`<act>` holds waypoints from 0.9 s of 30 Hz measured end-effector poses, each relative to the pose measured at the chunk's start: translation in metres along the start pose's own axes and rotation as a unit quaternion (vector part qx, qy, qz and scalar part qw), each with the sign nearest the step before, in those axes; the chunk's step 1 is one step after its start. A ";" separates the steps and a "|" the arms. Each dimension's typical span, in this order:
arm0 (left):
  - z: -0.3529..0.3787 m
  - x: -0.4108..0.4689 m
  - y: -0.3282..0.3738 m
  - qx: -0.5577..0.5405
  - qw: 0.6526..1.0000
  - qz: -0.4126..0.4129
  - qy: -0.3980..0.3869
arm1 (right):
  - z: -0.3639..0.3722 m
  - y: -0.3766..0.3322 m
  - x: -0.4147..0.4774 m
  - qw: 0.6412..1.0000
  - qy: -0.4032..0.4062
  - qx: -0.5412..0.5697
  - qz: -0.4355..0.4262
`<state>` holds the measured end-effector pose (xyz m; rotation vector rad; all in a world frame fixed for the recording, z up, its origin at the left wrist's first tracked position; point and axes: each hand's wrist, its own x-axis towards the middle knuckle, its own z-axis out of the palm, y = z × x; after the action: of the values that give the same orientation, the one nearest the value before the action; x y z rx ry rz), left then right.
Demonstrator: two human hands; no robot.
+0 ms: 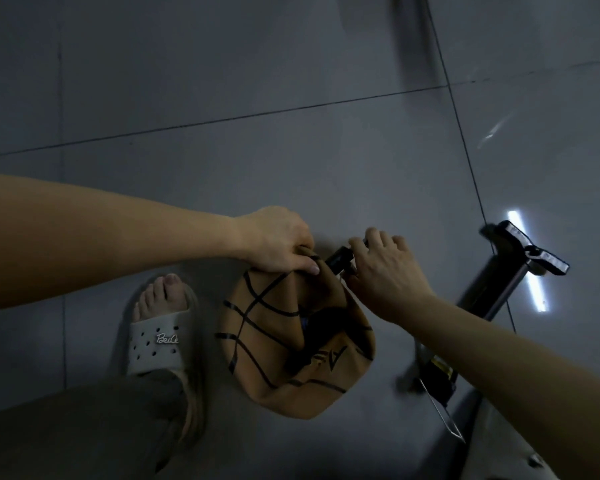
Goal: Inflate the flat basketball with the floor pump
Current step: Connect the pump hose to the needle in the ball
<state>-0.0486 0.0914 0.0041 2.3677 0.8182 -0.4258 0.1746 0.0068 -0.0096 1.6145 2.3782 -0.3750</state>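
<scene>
— Pinching the flat basketball (284, 344) by its top fold, left hand (278, 244); right hand (383, 271) grips the pump nozzle (338, 259) at it.
— Ball's on the floor (222, 161) beside the floor pump (489, 285). Limp, light; hold that fold.

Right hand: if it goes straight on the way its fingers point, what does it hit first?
Probably the basketball: the right hand points up-left with the black pump head in its fingers, and that head sits at the ball's pinched top edge, beside the left hand. Depth is hard to judge.
</scene>
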 end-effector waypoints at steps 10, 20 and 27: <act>0.010 -0.012 -0.001 0.016 0.998 0.014 0.059 | -0.007 -0.007 0.002 1.000 0.005 0.009 -0.023; 0.016 -0.013 -0.005 -0.008 0.998 0.002 0.056 | -0.012 -0.007 0.004 0.999 -0.006 0.012 -0.045; 0.013 -0.014 -0.003 -0.021 0.999 -0.013 0.044 | -0.010 -0.007 0.003 0.999 0.025 0.005 -0.045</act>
<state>-0.0627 0.0789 -0.0010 2.3528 0.8899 -0.3149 0.1662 0.0106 -0.0011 1.5421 2.4964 -0.3687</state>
